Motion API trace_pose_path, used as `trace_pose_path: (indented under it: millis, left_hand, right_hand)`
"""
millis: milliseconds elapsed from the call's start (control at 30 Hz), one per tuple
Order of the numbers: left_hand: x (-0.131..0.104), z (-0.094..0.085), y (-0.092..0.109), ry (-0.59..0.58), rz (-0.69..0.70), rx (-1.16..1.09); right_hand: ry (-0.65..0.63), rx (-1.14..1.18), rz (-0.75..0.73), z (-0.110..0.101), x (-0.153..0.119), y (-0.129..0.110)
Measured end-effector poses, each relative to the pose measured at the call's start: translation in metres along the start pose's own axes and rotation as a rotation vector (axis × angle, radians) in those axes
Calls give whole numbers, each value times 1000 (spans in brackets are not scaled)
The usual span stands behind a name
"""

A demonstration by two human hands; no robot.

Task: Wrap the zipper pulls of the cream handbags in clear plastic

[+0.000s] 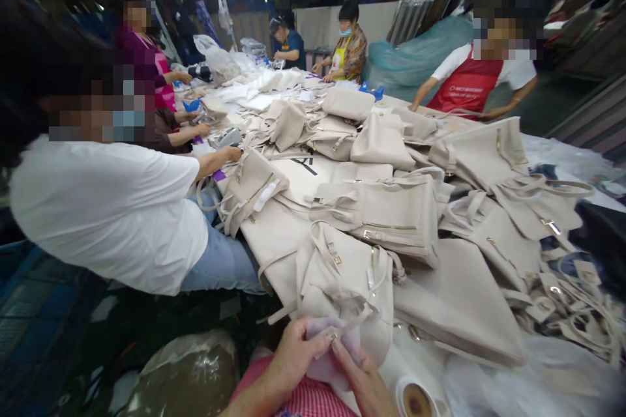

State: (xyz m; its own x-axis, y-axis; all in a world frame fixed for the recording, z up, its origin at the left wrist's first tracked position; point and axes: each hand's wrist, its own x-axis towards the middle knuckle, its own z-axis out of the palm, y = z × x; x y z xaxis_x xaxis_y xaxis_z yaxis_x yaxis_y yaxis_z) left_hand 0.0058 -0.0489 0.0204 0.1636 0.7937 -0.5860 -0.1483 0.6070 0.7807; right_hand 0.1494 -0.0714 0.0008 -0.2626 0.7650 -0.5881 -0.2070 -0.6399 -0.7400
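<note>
At the near edge of the table, my left hand (298, 352) and my right hand (360, 378) meet with fingertips pinched. Between them is the end of a beige bag strap (359, 319) with a small metal buckle (332, 333). A thin, whitish translucent sheet (335, 368) lies around and behind my fingers, partly hidden by them. The strap belongs to a beige handbag (313, 273), which lies just beyond my hands with its straps and zipper facing up. Whether each hand also grips the sheet is hard to see.
Several beige bags (391, 208) are piled across the table. A roll of tape (415, 397) stands beside my right hand, near clear plastic (528, 378). Loose straps (577, 313) lie at right. A co-worker in white (112, 208) sits close on the left; others work farther along.
</note>
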Motion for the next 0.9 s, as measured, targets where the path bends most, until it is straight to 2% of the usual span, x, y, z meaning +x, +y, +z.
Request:
trace_pose_path:
  millis: [100,233,300,467,633,800,900]
  left_hand:
    - [-4,-3,1,-2,-32,-8]
    - [-9,-13,0,-127,-103,-21]
    - [-9,-16,-2,-129,-114,-1]
    - [-10,-19,-4,-120,-122,-35]
    - [-11,-26,6,-165,-143,-76]
    - [-9,-29,20,-274,-130,44]
    - [-4,-29,20,-259,-136,148]
  right_hand:
    - [40,-33,-54,-4,-4,-9]
    - [181,-78,-60,-13,-3,-20]
    - [198,-97,-66,-14,0,-24]
    - [149,-189,-133,-11,7,-28]
    - [136,-332,-112,-14,7,-31]
    - [74,-453,-133,-14,5,-39]
    - [19,-486,-123,-14,4,-43]
